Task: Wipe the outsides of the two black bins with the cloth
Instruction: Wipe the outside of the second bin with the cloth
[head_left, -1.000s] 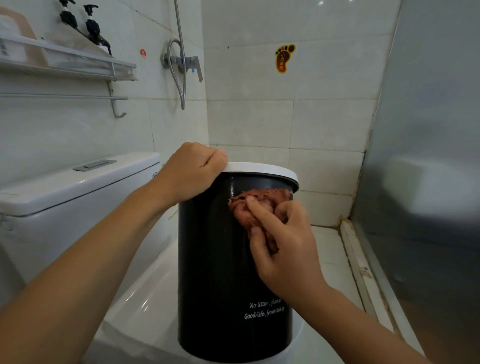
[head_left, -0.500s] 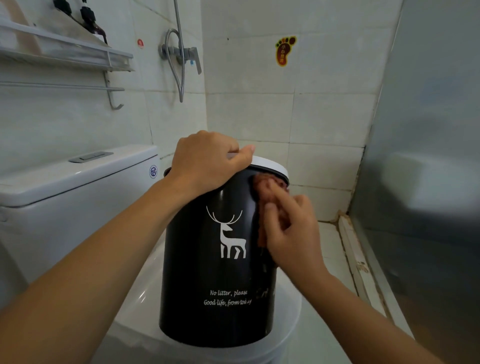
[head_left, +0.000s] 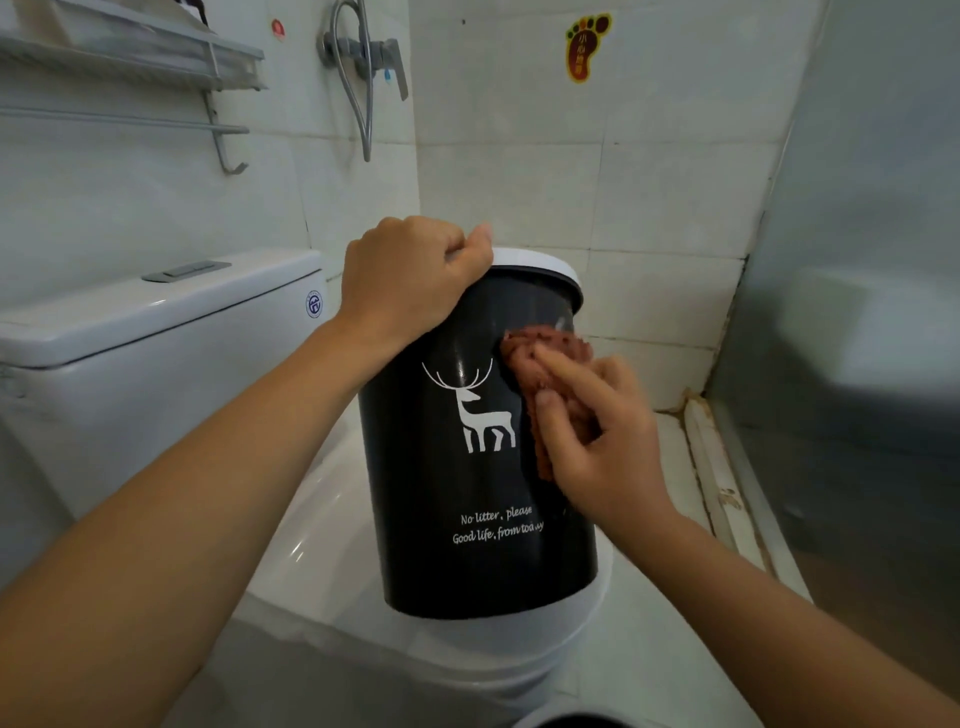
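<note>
Bin (head_left: 467, 519) mid-frame on toilet lid (head_left: 332, 545); prob light, glossy, tips easily. Left hand (head_left: 410, 280) curled over rim = best hold. Right hand (head_left: 597, 441) fingers press soft cloth (head_left: 545, 353) to upper-right wall.

The left hand (head_left: 410, 283) is covering the near rim of the black bin (head_left: 467, 519), its fingertips curling out of sight. The right hand (head_left: 597, 441) is hiding much of the cloth (head_left: 550, 348). A second dark rim (head_left: 566, 721) is peeking in, cut off by the bottom edge. The shelf (head_left: 130, 57) is running off top-left.
</note>
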